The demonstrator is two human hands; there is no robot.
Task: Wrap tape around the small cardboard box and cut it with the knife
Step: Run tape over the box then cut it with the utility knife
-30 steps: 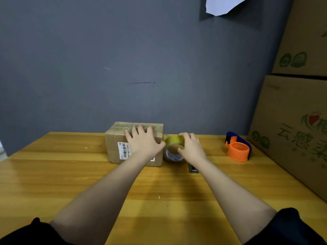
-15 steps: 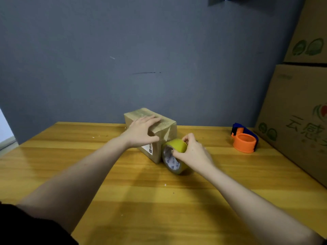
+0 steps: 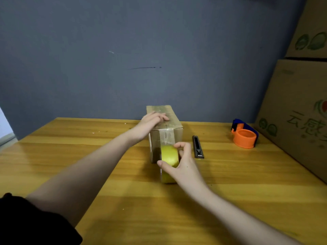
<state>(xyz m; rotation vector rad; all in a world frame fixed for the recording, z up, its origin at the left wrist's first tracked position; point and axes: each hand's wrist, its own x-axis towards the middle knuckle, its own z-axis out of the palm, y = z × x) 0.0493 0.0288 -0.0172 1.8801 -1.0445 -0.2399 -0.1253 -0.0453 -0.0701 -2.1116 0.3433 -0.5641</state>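
While the left hand (image 3: 153, 119) lies flat atop the box (image 3: 174, 134), the right hand's (image 3: 184, 165) grip clasps the tape roll (image 3: 169, 156).

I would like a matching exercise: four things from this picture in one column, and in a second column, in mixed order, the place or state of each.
Things:
1. small cardboard box
2. tape roll
3. knife
4. orange tape dispenser

Places or states:
A. lies flat on the table, to the right of the box, untouched
B. held by the right hand in front of the box
C. stands near the large cartons at the right
D. pressed on top by the left hand

Pairs: 1-D, 2-B, 3-A, 4-C
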